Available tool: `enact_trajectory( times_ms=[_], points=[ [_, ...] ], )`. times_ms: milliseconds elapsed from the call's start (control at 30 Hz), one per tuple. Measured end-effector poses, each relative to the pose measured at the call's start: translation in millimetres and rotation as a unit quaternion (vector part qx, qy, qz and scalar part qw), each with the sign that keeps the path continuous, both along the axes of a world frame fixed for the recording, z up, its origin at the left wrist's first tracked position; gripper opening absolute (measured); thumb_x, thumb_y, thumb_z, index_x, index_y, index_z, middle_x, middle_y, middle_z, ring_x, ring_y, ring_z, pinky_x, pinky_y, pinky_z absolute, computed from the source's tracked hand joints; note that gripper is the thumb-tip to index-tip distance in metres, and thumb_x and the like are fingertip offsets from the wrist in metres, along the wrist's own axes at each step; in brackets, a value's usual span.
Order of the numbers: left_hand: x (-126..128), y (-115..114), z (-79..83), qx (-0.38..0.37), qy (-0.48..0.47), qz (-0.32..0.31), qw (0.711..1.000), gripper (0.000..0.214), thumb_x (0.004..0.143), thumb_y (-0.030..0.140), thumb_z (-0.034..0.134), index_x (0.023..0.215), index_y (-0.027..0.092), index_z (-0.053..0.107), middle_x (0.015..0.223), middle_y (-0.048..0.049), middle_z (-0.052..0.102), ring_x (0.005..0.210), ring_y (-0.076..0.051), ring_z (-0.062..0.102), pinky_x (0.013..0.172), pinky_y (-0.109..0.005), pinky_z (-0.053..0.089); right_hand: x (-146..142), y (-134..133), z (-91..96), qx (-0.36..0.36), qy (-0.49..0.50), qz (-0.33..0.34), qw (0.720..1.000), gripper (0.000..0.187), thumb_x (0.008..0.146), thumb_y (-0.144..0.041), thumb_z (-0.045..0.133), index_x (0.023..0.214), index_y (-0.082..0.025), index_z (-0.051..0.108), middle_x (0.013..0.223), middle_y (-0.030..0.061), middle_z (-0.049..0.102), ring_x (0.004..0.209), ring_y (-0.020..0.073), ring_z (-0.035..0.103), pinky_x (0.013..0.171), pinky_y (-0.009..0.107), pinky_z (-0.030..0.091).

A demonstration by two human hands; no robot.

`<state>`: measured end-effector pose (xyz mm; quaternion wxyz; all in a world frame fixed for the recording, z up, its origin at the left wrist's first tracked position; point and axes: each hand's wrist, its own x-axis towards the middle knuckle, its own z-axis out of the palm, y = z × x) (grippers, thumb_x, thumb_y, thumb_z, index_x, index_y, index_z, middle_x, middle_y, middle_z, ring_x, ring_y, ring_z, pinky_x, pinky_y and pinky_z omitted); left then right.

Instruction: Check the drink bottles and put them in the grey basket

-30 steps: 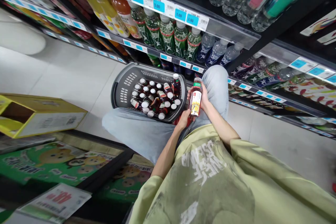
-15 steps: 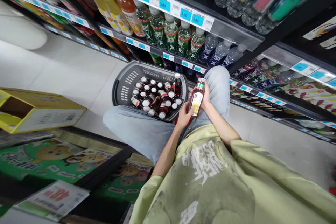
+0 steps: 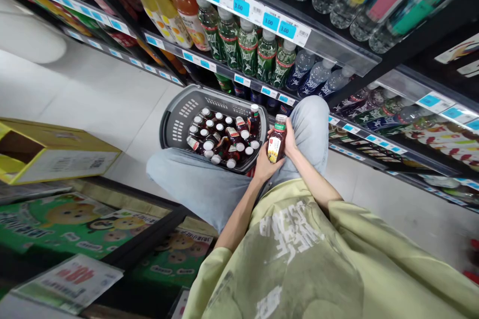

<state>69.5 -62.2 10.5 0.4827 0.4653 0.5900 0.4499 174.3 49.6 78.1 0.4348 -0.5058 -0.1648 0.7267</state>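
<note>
I crouch in a shop aisle. A small dark-red drink bottle [image 3: 277, 140] with a white cap and a yellow-red label is held upright in front of my knees. My left hand [image 3: 265, 163] grips its lower part from below and the left. My right hand [image 3: 290, 137] wraps round its far side. Just to the left stands a grey plastic shopping basket [image 3: 179, 114] on the floor, filled with several bottles of the same kind [image 3: 220, 139], some upright, some lying.
Drink shelves [image 3: 262, 55] with green, yellow and clear bottles and blue price tags run across the top and right. A yellow cardboard box [image 3: 52, 157] lies on the white floor at left. Green printed cartons [image 3: 75, 219] sit on a low dark rack behind me.
The bottle has turned and tilted in my hands, its label now facing more to the left, and it sits slightly lower. My left hand has closed further up round it.
</note>
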Motion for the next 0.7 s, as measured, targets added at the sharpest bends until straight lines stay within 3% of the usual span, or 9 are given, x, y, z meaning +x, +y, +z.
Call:
enact_trajectory(
  times_ms=[233, 367, 467, 533, 700],
  points=[
    [-4.0, -2.7, 9.3, -0.037, -0.027, 0.014, 0.999, 0.089, 0.073, 0.043, 0.098, 0.148, 0.016, 0.059, 0.137, -0.0195, 0.071, 0.126, -0.039, 0.070, 0.113, -0.053, 0.056, -2.1, -1.7, 1.8, 0.032, -0.009, -0.005, 0.999, 0.062, 0.096, -0.083, 0.067, 0.082, -0.022, 0.070, 0.065, 0.0035, 0.074, 0.070, 0.0227, 0.078, 0.062, 0.030, 0.063],
    [-6.9, -3.0, 10.1, -0.051, -0.070, -0.001, 0.996, 0.083, 0.079, 0.058, 0.092, 0.142, 0.014, 0.062, 0.127, -0.0174, 0.075, 0.115, -0.035, 0.073, 0.106, -0.050, 0.058, -0.1, -1.4, 3.9, 0.007, 0.029, -0.004, 1.000, 0.064, 0.097, -0.084, 0.066, 0.087, -0.022, 0.071, 0.066, 0.0034, 0.074, 0.072, 0.0242, 0.079, 0.063, 0.032, 0.065],
    [-7.1, -1.7, 10.2, -0.042, -0.138, -0.009, 0.989, 0.079, 0.082, 0.071, 0.086, 0.135, 0.015, 0.066, 0.129, -0.0156, 0.076, 0.121, -0.034, 0.071, 0.111, -0.048, 0.056, 3.6, -0.5, 7.6, -0.014, 0.065, 0.009, 0.998, 0.064, 0.099, -0.084, 0.063, 0.091, -0.021, 0.073, 0.067, 0.0045, 0.075, 0.074, 0.0258, 0.080, 0.063, 0.034, 0.066],
    [-6.9, -1.4, 11.3, -0.054, -0.207, -0.022, 0.977, 0.082, 0.081, 0.077, 0.085, 0.133, 0.016, 0.068, 0.129, -0.0152, 0.077, 0.120, -0.034, 0.072, 0.108, -0.047, 0.059, 6.7, -0.1, 9.0, -0.022, 0.078, 0.011, 0.997, 0.064, 0.101, -0.082, 0.062, 0.092, -0.020, 0.073, 0.068, 0.0051, 0.075, 0.076, 0.0262, 0.081, 0.064, 0.034, 0.066],
    [-8.0, -4.8, 15.3, -0.155, -0.395, -0.102, 0.900, 0.105, 0.075, 0.091, 0.080, 0.142, 0.011, 0.066, 0.110, -0.0175, 0.080, 0.078, -0.029, 0.076, 0.071, -0.041, 0.063, 12.6, -1.7, 4.9, -0.017, 0.094, 0.013, 0.995, 0.061, 0.102, -0.080, 0.062, 0.095, -0.020, 0.073, 0.074, 0.0054, 0.078, 0.080, 0.0254, 0.082, 0.066, 0.032, 0.067]
  ],
)
